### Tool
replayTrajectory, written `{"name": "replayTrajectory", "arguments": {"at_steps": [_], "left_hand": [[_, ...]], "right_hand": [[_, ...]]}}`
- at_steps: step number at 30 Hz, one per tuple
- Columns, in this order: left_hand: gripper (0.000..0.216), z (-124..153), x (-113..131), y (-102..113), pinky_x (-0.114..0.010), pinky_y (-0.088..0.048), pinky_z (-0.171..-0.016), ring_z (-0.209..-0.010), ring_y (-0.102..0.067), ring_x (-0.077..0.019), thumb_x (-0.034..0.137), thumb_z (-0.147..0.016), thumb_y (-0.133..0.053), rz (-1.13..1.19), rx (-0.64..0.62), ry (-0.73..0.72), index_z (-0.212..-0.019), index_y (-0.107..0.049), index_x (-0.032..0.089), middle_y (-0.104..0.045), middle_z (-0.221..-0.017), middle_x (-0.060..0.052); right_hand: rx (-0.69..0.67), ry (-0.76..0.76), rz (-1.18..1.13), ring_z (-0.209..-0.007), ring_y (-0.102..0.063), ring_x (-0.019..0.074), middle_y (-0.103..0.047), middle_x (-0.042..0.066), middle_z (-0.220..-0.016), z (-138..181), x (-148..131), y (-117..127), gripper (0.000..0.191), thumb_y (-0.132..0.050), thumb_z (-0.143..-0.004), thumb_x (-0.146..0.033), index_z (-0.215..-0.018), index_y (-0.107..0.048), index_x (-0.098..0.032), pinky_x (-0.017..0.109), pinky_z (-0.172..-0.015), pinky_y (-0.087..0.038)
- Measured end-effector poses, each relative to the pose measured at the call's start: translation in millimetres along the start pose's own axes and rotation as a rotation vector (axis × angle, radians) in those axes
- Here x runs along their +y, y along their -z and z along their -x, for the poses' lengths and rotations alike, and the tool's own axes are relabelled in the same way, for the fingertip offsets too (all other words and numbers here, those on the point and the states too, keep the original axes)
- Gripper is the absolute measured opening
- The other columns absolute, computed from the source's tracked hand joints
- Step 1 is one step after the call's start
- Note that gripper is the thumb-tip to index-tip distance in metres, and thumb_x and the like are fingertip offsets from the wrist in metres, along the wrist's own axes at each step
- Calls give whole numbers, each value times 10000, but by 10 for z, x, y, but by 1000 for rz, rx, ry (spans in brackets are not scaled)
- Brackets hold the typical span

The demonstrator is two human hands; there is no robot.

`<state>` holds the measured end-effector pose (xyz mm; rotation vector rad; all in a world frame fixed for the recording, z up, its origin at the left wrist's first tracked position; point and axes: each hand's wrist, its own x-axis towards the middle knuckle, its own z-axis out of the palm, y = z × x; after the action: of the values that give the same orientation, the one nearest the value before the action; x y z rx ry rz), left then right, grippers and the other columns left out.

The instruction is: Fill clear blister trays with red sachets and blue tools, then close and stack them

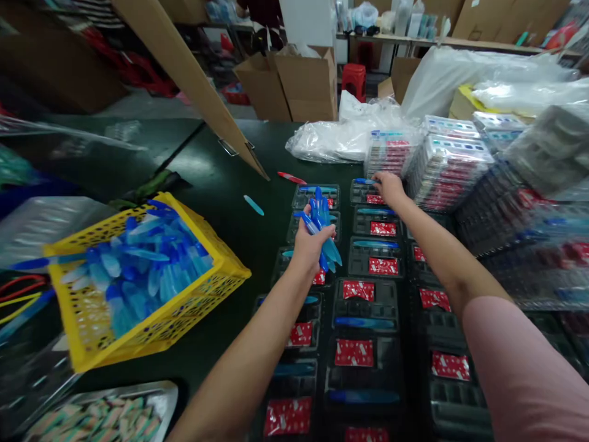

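No lettering can be read. The red cards [383, 265] in the dark trays [375, 258] at the middle carry white marks too blurred to make out, and the print on the stacked packs [448, 161] at two o'clock is likewise illegible.
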<state>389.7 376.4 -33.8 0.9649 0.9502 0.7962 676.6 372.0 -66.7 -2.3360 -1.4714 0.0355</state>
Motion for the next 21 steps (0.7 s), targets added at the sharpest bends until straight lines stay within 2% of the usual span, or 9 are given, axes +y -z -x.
{"name": "replayTrajectory", "arguments": {"at_steps": [5,8,13,15,18,19,21], "left_hand": [[951,-9,16,-34,-248,-536,-632,-618,-652,-131,90,-649,-764,54,-21,60,-1478,-334,269,-684,-831,17],[975,-16,5,-63,-255,-545,-639,-606,-651,-129,83,-656,-756,65,-48,75,-1496,-295,260,-680,-806,21],[950,-16,-34,-101,-246,-545,-625,-617,-666,-133,70,-648,-753,76,-62,98,-1475,-322,256,-689,-823,6],[935,-9,-43,-114,-241,-541,-613,-614,-668,-135,71,-647,-751,85,-51,106,-1462,-332,258,-689,-818,8],[880,25,-65,-156,-251,-542,-604,-608,-670,-141,88,-630,-762,99,-29,122,-1409,-385,250,-684,-817,16],[850,48,-79,-181,-255,-543,-606,-606,-671,-142,92,-615,-771,100,-22,127,-1374,-418,243,-681,-819,19],[776,118,-124,-242,-260,-547,-623,-606,-672,-139,100,-581,-791,99,-38,135,-1284,-486,219,-678,-822,24]], "right_hand": [[-95,-25,203,-1021,-573,264,-673,125,-1125,-226,102,-187,243,-532,-915,-145,-1108,-677,-174,378,-887,-422],[-79,-20,204,-1066,-543,276,-643,141,-1169,-214,156,-291,277,-485,-939,-155,-1138,-677,-164,394,-903,-416],[-24,7,119,-1097,-506,298,-634,154,-1159,-201,254,-339,307,-452,-941,-168,-1082,-724,-149,442,-934,-415],[38,12,20,-1091,-515,291,-646,147,-1132,-137,198,-294,301,-476,-915,-148,-1082,-727,-144,443,-949,-412],[108,74,-280,-1037,-567,244,-679,117,-1073,180,-89,-199,292,-494,-914,-177,-1099,-717,-140,392,-952,-435],[77,118,-409,-1002,-591,222,-692,99,-1046,341,-221,-174,291,-492,-926,-212,-1105,-712,-145,364,-934,-453],[-102,216,-653,-934,-629,184,-714,55,-993,674,-468,-142,318,-473,-954,-301,-1133,-697,-164,316,-875,-489]]}}
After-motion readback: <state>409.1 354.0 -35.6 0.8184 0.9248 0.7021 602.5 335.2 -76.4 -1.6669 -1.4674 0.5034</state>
